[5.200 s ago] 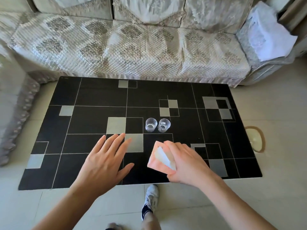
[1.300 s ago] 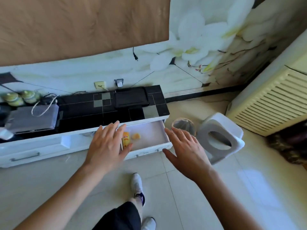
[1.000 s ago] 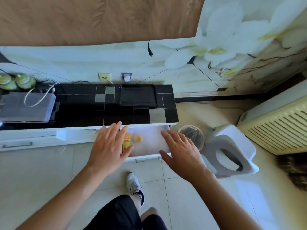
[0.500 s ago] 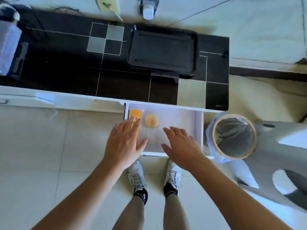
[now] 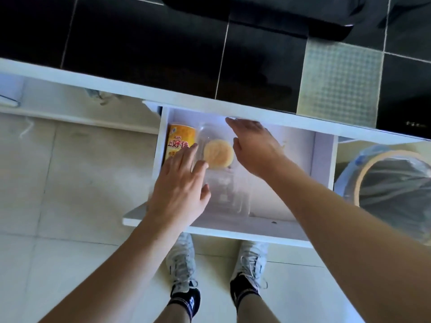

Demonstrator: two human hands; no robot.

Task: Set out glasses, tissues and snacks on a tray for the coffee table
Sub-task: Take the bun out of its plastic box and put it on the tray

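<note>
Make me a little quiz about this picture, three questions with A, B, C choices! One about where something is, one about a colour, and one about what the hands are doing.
1. Where is the round cake?
A. in the open drawer
B. in the bin
C. on the floor

2. What colour is the snack can?
A. blue
B. yellow-orange
C. green

3. What are the hands doing?
A. both gripping the can
B. both open, reaching into the drawer
C. clapping

Answers:
1. A: the round cake lies inside the drawer, in a clear pack.
2. B: the can by the drawer's left wall is yellow-orange.
3. B: the left hand and right hand have straight fingers and hold nothing.
</note>
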